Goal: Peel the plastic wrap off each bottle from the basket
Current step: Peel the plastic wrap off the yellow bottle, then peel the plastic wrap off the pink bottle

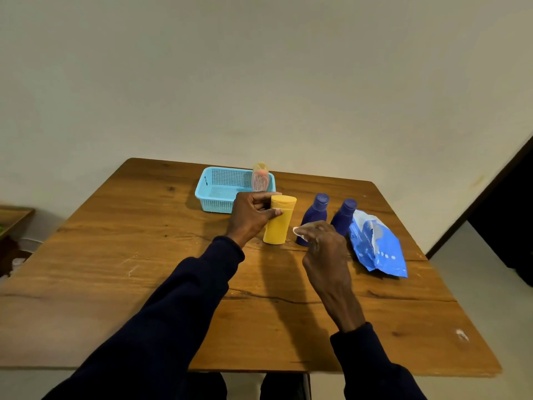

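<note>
- Left hand [253,216]: closed round the upper part of the yellow bottle [279,223]. The thumb lies across the front just under the cap and the fingers curl round the far side.
- Yellow bottle: stands upright on the table [144,255], just in front of the basket's near right corner. It is smooth, matte plastic with a flattened oval section, a flat-topped cap of the same colour and a slightly narrower foot.
- Right hand [324,252]: raised above the table to the right of the yellow bottle, not touching it. The fingertips are drawn together and pinch a small pale scrap of film [297,230] — thin and whitish, its exact shape too small to make out.
- Basket [222,194]: light blue plastic with perforated mesh walls and floor, rectangular with a rolled rim, set at the far middle of the table.
- Pink bottle [260,178]: stands upright in the basket's right end, with a glossy, crinkled sheen over a pinkish body and a yellowish top.
- Left blue bottle [315,212] and right blue bottle [344,215]: dark blue, conical shoulders, round screw caps. They stand side by side — the right hand partly covers both.
- Blue pouch [375,246]: soft, glossy and crumpled, printed in white, lying just beside the right blue bottle.
- Table: brown wood with visible grain, cracks and scuffs.
- Both arms wear dark sleeves [187,298].
</note>
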